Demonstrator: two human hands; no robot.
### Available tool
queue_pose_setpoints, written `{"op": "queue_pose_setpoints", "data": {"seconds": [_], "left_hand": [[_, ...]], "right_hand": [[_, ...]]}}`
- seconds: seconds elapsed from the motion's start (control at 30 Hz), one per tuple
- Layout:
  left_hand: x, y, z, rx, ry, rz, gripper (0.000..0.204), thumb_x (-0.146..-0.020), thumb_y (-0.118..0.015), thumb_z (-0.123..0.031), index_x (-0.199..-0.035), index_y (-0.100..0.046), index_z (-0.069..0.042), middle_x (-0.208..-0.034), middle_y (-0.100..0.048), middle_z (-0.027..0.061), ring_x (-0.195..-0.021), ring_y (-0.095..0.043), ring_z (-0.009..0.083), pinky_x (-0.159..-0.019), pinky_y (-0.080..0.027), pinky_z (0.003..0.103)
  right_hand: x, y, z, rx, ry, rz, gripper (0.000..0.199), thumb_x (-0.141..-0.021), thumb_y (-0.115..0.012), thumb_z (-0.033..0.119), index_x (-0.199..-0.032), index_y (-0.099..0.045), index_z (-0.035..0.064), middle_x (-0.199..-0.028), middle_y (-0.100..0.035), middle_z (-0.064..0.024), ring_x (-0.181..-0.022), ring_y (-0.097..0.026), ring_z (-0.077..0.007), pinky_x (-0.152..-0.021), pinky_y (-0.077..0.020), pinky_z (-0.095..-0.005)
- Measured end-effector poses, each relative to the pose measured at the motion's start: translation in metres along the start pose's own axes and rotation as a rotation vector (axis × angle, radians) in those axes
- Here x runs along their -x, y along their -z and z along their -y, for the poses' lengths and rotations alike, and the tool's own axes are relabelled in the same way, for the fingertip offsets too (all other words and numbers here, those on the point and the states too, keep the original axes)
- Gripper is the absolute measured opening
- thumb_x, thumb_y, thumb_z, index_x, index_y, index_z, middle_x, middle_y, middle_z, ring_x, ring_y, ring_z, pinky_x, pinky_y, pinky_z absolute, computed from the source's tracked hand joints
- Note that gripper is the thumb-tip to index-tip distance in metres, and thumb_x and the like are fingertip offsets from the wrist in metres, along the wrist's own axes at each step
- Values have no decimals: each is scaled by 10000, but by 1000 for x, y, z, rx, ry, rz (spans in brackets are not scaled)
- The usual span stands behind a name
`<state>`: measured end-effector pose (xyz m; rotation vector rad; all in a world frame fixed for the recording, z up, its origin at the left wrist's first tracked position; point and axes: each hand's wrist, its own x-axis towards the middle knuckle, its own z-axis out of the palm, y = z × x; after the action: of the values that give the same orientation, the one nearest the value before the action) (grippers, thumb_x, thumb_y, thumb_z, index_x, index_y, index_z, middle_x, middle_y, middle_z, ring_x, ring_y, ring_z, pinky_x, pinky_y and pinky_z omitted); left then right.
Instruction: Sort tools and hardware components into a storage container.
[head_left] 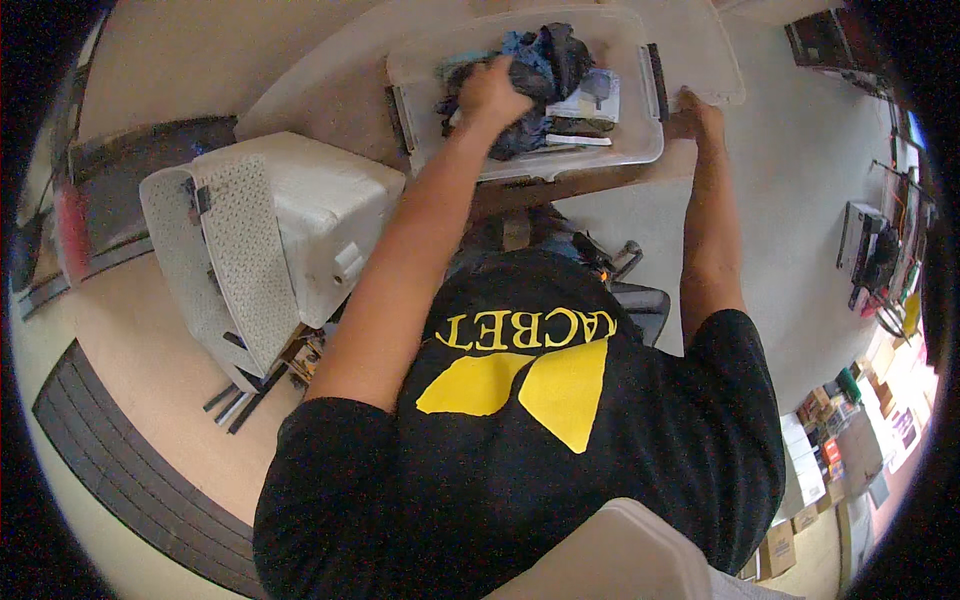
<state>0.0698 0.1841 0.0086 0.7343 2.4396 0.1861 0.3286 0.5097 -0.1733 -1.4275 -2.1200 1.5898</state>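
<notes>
A clear plastic storage bin (640,150) with dark side latches holds dark bundles, blue material and flat packets. My left hand (493,98) reaches into it, its fingers closed into a dark plastic bag (520,138); the fingertips are partly hidden. Beside it in the bin lie a black bundle (566,60) and a pale packet (598,95). Just outside the bin's right side, my right hand (706,115) is closed at the edge of a translucent plastic lid (705,50). My arms are bare below black short sleeves.
A white perforated basket (245,250) lies tipped on its side left of the bin, with dark rods (240,405) below it. A dark grooved strip (120,480) runs along the floor. Cardboard boxes (775,550) and shelved goods stand at the far right.
</notes>
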Motion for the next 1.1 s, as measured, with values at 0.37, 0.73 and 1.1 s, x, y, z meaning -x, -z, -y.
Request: {"op": "queue_pose_setpoints", "data": {"seconds": [0.37,0.73,1.1], "left_hand": [[54,36,106,993,79,-256,509,-621,-739,-129,-1100,-597,-32,-988,-647,87,-887,-622,228,-822,-491,349],[159,101,139,1387,27,-444,464,-629,-700,-40,-1082,-597,-24,-982,-642,85,-885,-616,229,-818,-503,354],[215,111,134,1842,-134,-55,589,-625,-640,-67,-1200,-531,2,-1121,-612,122,-1023,-600,257,-932,-474,387]], "right_hand": [[75,25,1,243,-338,-344,710,-672,-698,536,-1088,-615,-33,-1056,-644,-212,-1009,-613,-345,-877,-451,-421],[194,-55,249,182,343,-63,352,-752,-759,262,-1039,-647,94,-976,-666,-97,-647,-625,-165,-624,-488,-292],[271,-156,366,-5,1065,367,838,-648,-821,258,-1351,-408,61,-1301,-474,-183,-1216,-449,-321,-1024,-346,-394]]}}
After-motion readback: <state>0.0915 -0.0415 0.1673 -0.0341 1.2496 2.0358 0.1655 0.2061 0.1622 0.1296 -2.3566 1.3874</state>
